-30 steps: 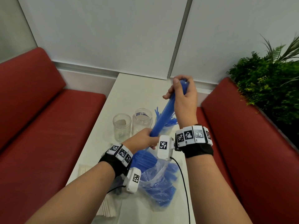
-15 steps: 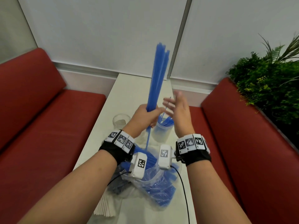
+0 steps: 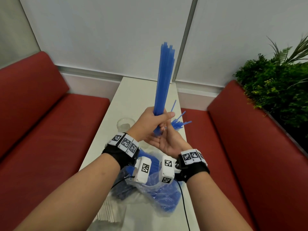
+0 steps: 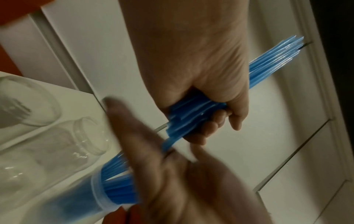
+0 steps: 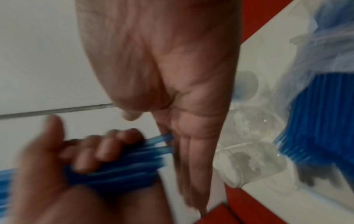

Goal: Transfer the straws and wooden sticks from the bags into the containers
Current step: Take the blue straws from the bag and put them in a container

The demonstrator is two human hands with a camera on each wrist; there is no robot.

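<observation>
Two clear glass jars stand empty on the white table, left of the straw-filled container, which serves as landmark. Just right of the jars and above that container, the left hand is clamped in a fist round the lower part of a bundle of blue straws, holding it upright, slightly tilted. Under the bundle's lower ends, the right hand lies flat, palm up, fingers straight and holding nothing, the straw tips touching or nearly touching it. Nearer the person than the container lies the plastic bag with more blue straws, and left of it a pack of what look like white-wrapped sticks. The risk, as I judge it: a loose fist while the ends are squared could let straws slide past the palm and scatter, or the bundle could knock the crowded container over on entry. No brand or readable writing shows; only black-and-white coded squares on the wrist bands.
</observation>
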